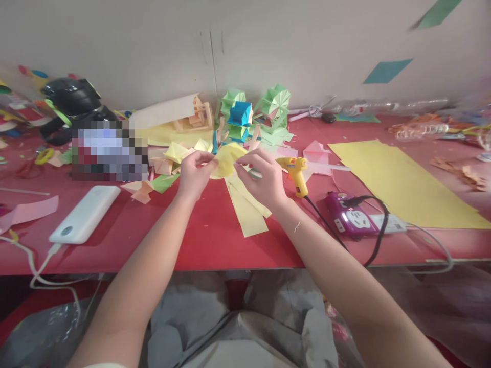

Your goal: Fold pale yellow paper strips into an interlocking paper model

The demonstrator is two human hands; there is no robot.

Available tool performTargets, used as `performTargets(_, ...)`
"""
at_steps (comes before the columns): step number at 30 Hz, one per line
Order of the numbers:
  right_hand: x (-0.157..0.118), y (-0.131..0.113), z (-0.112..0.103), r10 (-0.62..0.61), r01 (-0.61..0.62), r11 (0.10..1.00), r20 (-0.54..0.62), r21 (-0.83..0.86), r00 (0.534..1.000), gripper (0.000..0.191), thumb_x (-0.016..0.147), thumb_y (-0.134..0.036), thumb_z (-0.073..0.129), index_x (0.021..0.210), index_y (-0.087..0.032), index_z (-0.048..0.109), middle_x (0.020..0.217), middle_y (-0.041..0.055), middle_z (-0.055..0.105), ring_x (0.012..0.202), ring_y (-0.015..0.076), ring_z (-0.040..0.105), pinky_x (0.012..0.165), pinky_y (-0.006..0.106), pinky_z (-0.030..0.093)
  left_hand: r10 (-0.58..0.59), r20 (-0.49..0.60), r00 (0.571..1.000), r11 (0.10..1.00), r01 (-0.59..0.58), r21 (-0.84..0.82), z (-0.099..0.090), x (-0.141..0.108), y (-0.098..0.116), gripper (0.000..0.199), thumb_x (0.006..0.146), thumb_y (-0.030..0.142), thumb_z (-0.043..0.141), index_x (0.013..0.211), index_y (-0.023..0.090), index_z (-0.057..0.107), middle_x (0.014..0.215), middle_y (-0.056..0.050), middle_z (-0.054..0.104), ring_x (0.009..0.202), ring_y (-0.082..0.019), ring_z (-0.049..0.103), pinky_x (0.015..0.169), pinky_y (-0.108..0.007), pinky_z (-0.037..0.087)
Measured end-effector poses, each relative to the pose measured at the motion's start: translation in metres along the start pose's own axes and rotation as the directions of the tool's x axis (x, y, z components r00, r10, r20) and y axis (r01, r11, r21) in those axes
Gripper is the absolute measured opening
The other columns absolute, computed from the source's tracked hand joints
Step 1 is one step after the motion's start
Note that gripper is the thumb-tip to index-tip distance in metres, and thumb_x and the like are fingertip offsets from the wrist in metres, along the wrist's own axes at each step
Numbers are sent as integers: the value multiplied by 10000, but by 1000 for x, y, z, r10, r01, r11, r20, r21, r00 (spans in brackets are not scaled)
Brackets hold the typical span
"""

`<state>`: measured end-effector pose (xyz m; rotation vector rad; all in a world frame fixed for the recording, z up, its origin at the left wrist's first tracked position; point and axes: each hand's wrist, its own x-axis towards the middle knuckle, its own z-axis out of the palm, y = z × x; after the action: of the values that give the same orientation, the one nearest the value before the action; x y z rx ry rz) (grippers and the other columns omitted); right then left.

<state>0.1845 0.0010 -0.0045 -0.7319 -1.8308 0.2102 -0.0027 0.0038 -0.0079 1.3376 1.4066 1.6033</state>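
Observation:
A rounded piece of yellow paper [224, 164] is held up between both hands over the red table. My left hand [195, 175] pinches its left edge, with the fingers closed. On the other side, my right hand [263, 176] grips the paper's right part between thumb and fingertips. Pale yellow paper strips [247, 209] lie on the table just below the hands. Right of my right hand sits a yellow hot glue gun [297, 176] with a black cord. Folded green and blue paper shapes [240, 113] stand behind the paper.
A white power bank [85, 213] with a cable lies at left. At right are a purple power socket [351, 214] and large yellow sheets [402, 184]. Paper scraps, a pixelated patch and a black object [72, 99] fill the back left. The red table's front edge [238, 268] is near my lap.

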Motion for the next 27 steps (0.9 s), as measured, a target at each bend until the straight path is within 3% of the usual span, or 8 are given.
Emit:
performTargets(4, -4, 8, 7, 74, -75, 997, 108, 5, 991, 182, 932, -336, 631, 1075, -226, 657, 1146, 114, 657, 1076, 252, 635, 921, 435, 536, -75, 67, 995, 996, 77, -38, 5, -4, 1, 183, 696, 266, 763, 835, 200, 664, 776, -2, 678, 776, -166, 650, 749, -285, 504)
performTargets(9, -6, 17, 12, 245, -251, 966, 74, 70, 967, 270, 860, -213, 598, 1130, -206, 588, 1102, 96, 696, 967, 222, 668, 844, 401, 562, -93, 216, 972, 991, 111, -75, 10, -11, 4, 237, 639, 213, 782, 831, 198, 644, 873, -20, 699, 819, -170, 653, 747, -286, 514)
performTargets(12, -7, 17, 12, 287, -296, 947, 85, 124, 954, 156, 876, -209, 596, 1028, -210, 631, 1016, 81, 719, 918, 212, 678, 813, 385, 565, -89, 283, 955, 990, 117, -81, 11, -14, 6, 234, 616, 134, 745, 808, 191, 625, 890, -15, 692, 855, -159, 654, 773, -273, 509)
performTargets(15, -7, 17, 12, 276, -287, 950, 104, 122, 956, 114, 926, -249, 589, 880, -218, 689, 906, 64, 708, 856, 201, 662, 787, 379, 559, -132, 358, 924, 980, 177, -95, 12, -16, 9, 359, 596, 94, 744, 921, 201, 636, 904, -13, 707, 824, -155, 661, 761, -280, 520)
performTargets(18, -7, 18, 12, 235, -244, 966, 104, 82, 966, 142, 926, -255, 612, 868, -215, 736, 899, 59, 674, 862, 200, 643, 778, 373, 542, -181, 386, 904, 967, 235, -96, 12, -19, 13, 455, 617, 132, 784, 1050, 203, 665, 952, -42, 737, 831, -178, 682, 753, -304, 545)
performTargets(22, -6, 19, 11, 217, -220, 975, 102, 20, 971, 140, 924, -239, 630, 877, -214, 759, 870, 50, 650, 828, 193, 627, 749, 358, 512, -243, 403, 882, 944, 311, -113, 14, -19, 15, 320, 677, 320, 843, 934, 175, 719, 912, -63, 754, 865, -220, 716, 797, -357, 587)
performTargets(27, -6, 19, 11, 226, -225, 974, 116, -25, 967, 100, 909, -210, 650, 864, -205, 739, 853, 47, 656, 814, 190, 607, 747, 341, 495, -265, 349, 899, 941, 320, -110, 16, -18, 12, 373, 610, 418, 911, 825, 166, 740, 784, -51, 742, 793, -235, 729, 802, -404, 614)
